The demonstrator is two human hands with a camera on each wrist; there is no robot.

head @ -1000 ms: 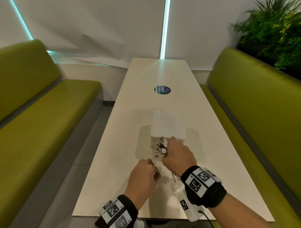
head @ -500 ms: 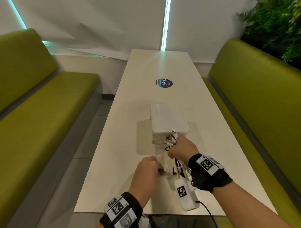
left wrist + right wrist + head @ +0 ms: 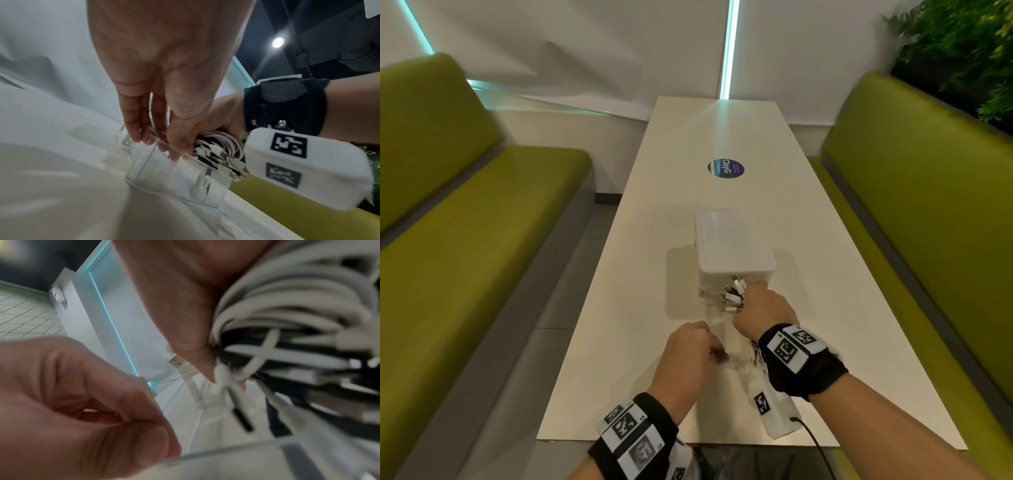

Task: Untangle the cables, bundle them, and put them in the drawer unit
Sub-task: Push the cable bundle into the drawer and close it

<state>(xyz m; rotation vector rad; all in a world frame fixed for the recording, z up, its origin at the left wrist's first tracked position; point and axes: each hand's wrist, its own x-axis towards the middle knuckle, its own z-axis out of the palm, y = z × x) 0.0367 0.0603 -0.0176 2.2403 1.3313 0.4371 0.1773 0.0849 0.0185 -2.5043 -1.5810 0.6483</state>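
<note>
A white drawer unit (image 3: pixel 734 243) stands mid-table with its clear drawer (image 3: pixel 164 177) pulled out toward me; a small rabbit-shaped knob (image 3: pixel 198 186) is on the drawer's front. My left hand (image 3: pixel 688 356) pinches the drawer's left wall near the front corner, fingers outside and thumb inside. My right hand (image 3: pixel 763 311) grips a coiled bundle of white and black cables (image 3: pixel 218 147) just above the open drawer, close to the unit's front. Several plugs stick out of the bundle (image 3: pixel 734 294) toward the unit. The drawer floor under the bundle looks bare.
The white table (image 3: pixel 654 274) is long and narrow, with a round blue sticker (image 3: pixel 726 168) farther up. Green benches (image 3: pixel 482 240) flank both sides and a plant (image 3: pixel 962 51) sits at the far right. The wall closes the far end.
My right hand has carried the cable bundle a little farther forward, up to the unit's front over the open drawer. The left hand has stayed on the drawer.
</note>
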